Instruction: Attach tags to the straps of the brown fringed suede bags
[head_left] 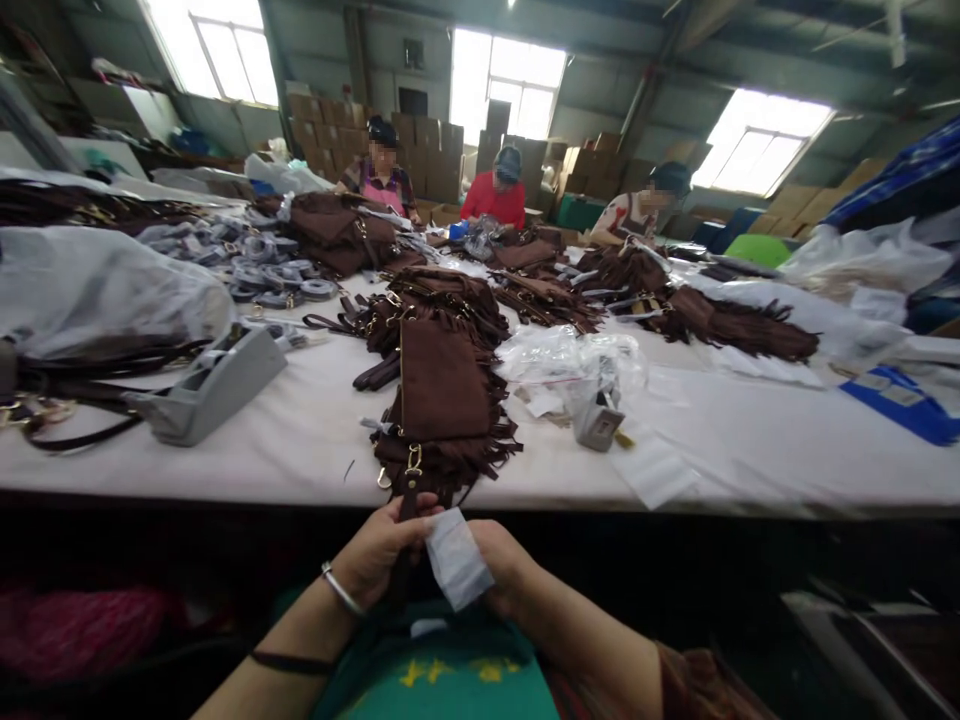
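Observation:
At the table's near edge my left hand is closed round a dark brown strap, whose gold clip hangs from a brown fringed bag. The bag lies on a stack of similar fringed pieces. A small white sheet or packet sits between my two hands, touching the left fingertips. My right hand is just behind it, bent inward; its fingers are mostly hidden by the white piece and the wrist.
Brown bags and grey strap coils cover the white table. A grey holder lies left; clear plastic bags and a blue box lie right. Three people are across the table.

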